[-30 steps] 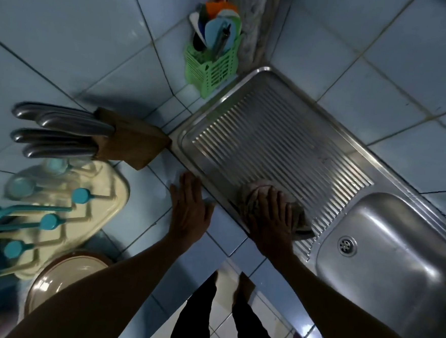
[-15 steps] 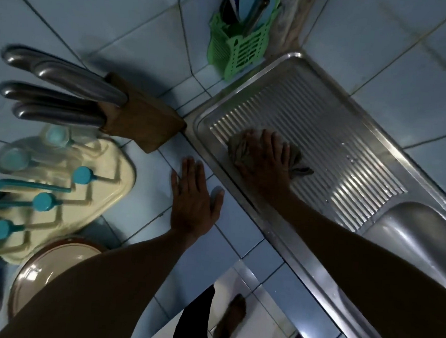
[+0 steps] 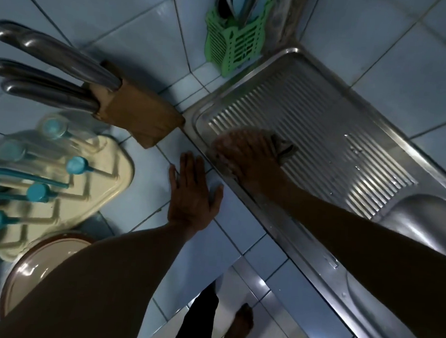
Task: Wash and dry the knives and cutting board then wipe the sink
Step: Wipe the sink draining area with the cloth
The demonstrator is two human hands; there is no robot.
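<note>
Single head view. We look steeply down from standing height onto a tiled counter point(image 3: 228, 222), facing the wall corner at far centre. The steel sink point(image 3: 339, 119) runs diagonally from far centre to near right; a knife block point(image 3: 141, 115) lies far left. Our own forearms enter from the near edge, and the floor shows below.

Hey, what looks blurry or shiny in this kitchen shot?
Head view: dim bluish light; the right hand and cloth smear with motion blur; the drying rack at the left edge is soft; glare streaks the drainboard ribs; wide-angle bending curves the tile lines.
</note>
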